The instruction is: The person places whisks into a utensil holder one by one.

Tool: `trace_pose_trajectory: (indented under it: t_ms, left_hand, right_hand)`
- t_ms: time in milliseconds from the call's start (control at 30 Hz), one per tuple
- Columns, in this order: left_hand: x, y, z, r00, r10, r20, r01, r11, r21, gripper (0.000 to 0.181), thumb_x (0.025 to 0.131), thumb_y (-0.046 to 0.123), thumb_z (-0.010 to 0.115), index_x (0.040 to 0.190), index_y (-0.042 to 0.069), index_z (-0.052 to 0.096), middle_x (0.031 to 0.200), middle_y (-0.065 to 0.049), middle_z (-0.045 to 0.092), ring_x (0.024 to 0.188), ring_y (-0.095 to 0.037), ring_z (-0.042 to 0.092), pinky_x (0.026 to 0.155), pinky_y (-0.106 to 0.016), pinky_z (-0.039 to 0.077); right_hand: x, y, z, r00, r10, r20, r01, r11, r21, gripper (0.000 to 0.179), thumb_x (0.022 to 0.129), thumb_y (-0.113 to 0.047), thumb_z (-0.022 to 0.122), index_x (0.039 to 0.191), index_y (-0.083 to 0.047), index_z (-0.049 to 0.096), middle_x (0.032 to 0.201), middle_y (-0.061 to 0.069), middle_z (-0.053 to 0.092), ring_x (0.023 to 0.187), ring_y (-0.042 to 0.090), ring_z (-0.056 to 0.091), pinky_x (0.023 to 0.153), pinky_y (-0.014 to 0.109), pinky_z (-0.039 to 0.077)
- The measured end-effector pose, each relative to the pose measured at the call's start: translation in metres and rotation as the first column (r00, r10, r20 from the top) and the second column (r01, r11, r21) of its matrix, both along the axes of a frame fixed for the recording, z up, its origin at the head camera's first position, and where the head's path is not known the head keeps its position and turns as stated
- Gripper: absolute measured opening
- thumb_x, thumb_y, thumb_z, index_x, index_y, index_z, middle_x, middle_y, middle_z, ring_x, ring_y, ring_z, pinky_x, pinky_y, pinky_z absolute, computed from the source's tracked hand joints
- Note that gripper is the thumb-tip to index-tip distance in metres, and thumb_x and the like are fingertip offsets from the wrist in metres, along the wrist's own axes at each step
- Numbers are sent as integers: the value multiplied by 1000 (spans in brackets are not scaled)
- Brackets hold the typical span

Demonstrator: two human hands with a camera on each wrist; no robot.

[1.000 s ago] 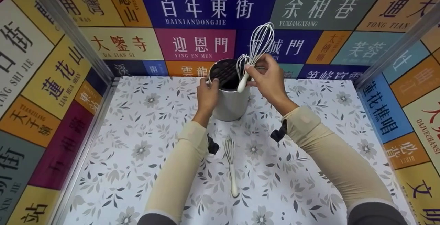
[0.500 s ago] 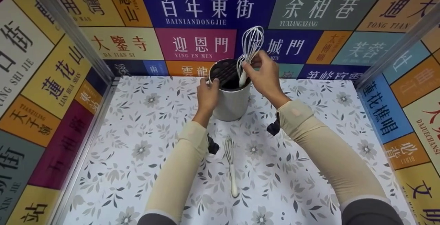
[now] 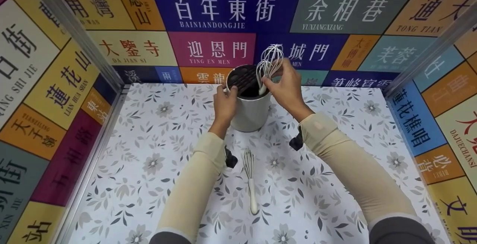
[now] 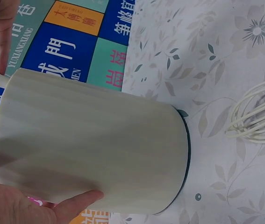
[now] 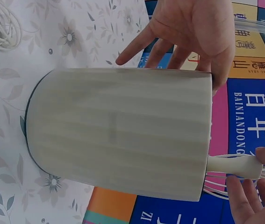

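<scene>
A pale utensil holder [image 3: 250,114] with a dark slotted inside stands upright at the back of the table. My left hand [image 3: 225,104] grips its left rim, with fingers along the outer wall [image 5: 137,44]. At the right side of the opening, my right hand [image 3: 290,87] pinches a whisk [image 3: 275,52], wires up and handle down. Its white handle [image 5: 237,166] points into the holder in the right wrist view. Wires of another whisk [image 3: 261,78] stick up beside it; the two overlap in the head view. A smaller whisk [image 3: 250,178] lies on the table in front.
A floral-patterned cover [image 3: 164,132] spreads over the table [image 3: 335,169]. Colourful panels with printed characters [image 3: 223,7] wall the back and both sides. Metal posts [image 3: 80,31] stand at the corners. A dark wrist camera [image 3: 231,158] hangs at the left wrist.
My right hand has moved left over the holder, and the whisk in it has sunk lower, its handle going into the opening. The left hand stays on the rim.
</scene>
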State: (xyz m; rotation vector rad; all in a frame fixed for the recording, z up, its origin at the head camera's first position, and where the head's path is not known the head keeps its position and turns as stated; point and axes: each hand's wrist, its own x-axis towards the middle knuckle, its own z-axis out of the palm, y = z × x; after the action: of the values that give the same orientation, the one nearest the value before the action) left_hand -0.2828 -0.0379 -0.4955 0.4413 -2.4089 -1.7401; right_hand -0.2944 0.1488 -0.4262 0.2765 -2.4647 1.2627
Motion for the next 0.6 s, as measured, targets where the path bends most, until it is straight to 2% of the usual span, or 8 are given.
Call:
trace_pose_trajectory:
  t_ms: [133,267,400,600]
  left_hand:
    - [0,0,0,1000,-5,7,5,1000,5,49,102,36,54,140,5,53,117,-19,61,106,-28,58,97,-43,45]
    - [0,0,0,1000,-3,6,3,1000,14,50,103,36,54,141,5,52,117,-19,60,107,-28,56,98,-44,44]
    - [1,0,0,1000,0,3,0,1000,15,49,102,37,54,140,5,53,115,-19,60,105,-28,56,97,-43,44]
    - [1,0,0,1000,5,0,-5,1000,9,48,102,37,54,139,5,54,114,-18,60,104,-28,56,97,-43,44]
  right_hand:
    - [2,2,1,1000,21,-12,-22,999,-25,71,84,-17,83,143,-12,43,115,9,64,99,20,69,82,38,56]
    - [4,3,0,994,63,-83,-66,997,-28,90,87,-13,80,158,-26,27,125,10,56,97,22,68,74,39,58]
    - [4,3,-2,986,81,-144,-85,996,-19,92,88,-11,79,158,-32,23,126,10,55,94,24,68,71,39,57]
    - [6,0,-7,980,75,-187,-79,997,-14,80,89,-12,78,151,-26,29,126,15,54,94,25,69,69,37,57]
